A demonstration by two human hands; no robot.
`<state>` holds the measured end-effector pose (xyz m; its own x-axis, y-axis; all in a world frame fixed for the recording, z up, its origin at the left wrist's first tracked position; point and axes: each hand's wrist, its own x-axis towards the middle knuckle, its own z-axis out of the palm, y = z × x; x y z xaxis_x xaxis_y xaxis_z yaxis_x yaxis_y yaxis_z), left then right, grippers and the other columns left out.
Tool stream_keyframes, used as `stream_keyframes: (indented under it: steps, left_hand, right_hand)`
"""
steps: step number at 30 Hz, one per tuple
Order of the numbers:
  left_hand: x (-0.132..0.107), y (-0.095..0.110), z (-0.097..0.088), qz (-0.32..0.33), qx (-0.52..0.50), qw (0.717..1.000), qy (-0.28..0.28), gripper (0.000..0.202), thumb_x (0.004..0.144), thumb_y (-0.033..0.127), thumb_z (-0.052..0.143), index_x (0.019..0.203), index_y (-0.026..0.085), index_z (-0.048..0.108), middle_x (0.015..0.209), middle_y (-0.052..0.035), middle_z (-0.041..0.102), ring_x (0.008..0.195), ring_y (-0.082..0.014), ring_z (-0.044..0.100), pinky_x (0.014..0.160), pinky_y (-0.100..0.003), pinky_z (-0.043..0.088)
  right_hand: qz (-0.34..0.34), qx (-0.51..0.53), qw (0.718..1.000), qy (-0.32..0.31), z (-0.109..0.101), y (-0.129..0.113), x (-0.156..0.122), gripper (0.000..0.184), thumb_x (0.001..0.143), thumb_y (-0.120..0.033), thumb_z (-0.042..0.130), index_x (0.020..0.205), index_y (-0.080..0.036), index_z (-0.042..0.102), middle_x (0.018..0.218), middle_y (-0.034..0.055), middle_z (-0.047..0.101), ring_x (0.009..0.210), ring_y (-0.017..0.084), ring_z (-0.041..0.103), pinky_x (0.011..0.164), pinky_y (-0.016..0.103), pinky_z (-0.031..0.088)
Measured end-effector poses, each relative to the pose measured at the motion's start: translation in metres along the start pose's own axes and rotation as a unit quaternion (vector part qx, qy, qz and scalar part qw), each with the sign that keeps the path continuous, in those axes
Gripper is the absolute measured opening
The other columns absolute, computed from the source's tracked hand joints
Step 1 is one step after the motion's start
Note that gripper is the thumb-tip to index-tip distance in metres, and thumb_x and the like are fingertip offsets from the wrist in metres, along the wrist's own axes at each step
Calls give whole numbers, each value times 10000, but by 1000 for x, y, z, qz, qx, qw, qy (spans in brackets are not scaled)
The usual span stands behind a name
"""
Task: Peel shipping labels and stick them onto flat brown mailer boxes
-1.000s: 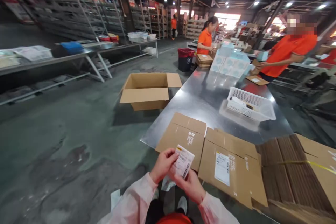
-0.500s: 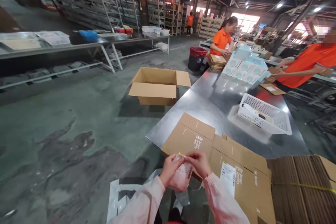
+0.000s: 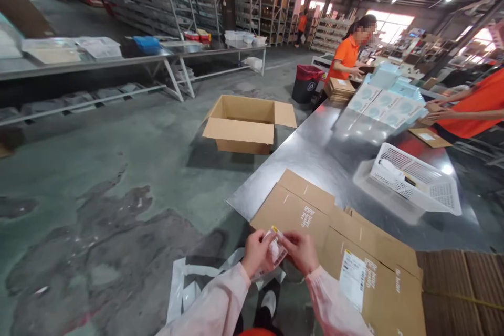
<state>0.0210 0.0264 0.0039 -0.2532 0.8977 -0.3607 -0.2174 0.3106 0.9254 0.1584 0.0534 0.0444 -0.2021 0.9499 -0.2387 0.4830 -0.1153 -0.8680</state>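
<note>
label (image 3: pixel 279 253): more covered | right hand (image 3: pixel 302 253): moved from lower to upper edge | rightmost co-worker (image 3: pixel 478 105): head out of view

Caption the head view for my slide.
Left hand and right hand hold a label near flattened cartons on a metal table.

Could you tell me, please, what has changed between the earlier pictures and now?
The right hand moved from low on the label to near its top; the left hand kept its hold. The view turned left. The open box and basket stayed in place.
</note>
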Motion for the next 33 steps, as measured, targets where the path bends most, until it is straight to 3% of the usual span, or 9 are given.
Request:
stream_keyframes:
  steps: [5,11,15,17,20,25,28,30,33]
  left_hand:
    - [0,-5,0,-54,-13,994,-91,375,524,471,771,648,145,634,579,17,589,583,-135,515,584,-247,395]
    - [-15,-28,-22,-166,-48,955,-241,565,402,494,828,770,81,715,746,-132,697,707,-257,637,704,-375,481]
    - [-45,-64,-57,-204,-44,939,-274,502,448,537,807,784,171,736,812,-116,717,804,-280,654,786,-397,477]
    - [-62,-73,-81,-206,-20,935,-288,445,484,555,787,788,233,744,842,-86,728,820,-279,653,797,-397,473]
    - [-73,-57,-107,-193,8,941,-280,421,538,576,751,817,261,743,824,-49,734,797,-270,651,780,-399,479]
    - [-25,13,-83,-85,64,980,-166,581,648,659,610,858,129,721,769,-105,726,746,-269,658,736,-388,507]
    - [23,37,-44,15,133,988,-72,558,718,617,533,848,102,702,868,-150,720,882,-290,649,813,-395,495]
    - [49,42,-22,48,158,985,-40,433,724,519,571,843,121,695,1013,-159,697,1075,-304,576,951,-407,420]
    - [71,42,-1,71,179,981,-24,297,709,399,614,838,141,683,1176,-153,635,1271,-308,412,1091,-426,252]
  right_hand:
    - [-40,-75,993,78,-8,8,19,268,706,-443,657,691,-189,741,793,77,715,764,221,656,686,307,512]
    - [5,-163,966,202,-35,28,97,201,702,-317,649,773,-144,721,1127,143,592,1043,253,551,937,381,406]
    - [28,-229,943,239,-36,28,123,696,632,-418,719,1238,-124,544,1349,216,426,1234,378,380,1000,556,269]
    - [-17,-303,934,188,-24,24,119,838,654,-494,694,1351,-119,418,1439,225,325,1325,392,255,1046,596,141]
    - [-147,-415,898,24,4,23,85,770,798,-549,509,1385,-72,360,1483,220,259,1394,335,138,1098,553,8]
    - [-332,-318,869,-182,23,51,-7,636,852,-548,402,1372,-182,406,1419,117,424,1337,265,321,1121,456,189]
    - [-144,-307,940,32,-6,72,-32,484,914,-389,267,1254,-178,539,1195,141,591,1130,247,532,976,395,404]
    - [64,-330,921,198,-28,79,-32,499,900,-347,274,1214,-85,559,1066,215,601,1026,301,572,889,420,444]
    - [181,-335,898,221,-38,80,-25,514,869,-343,349,1216,-18,543,1026,243,588,1003,331,575,873,417,447]
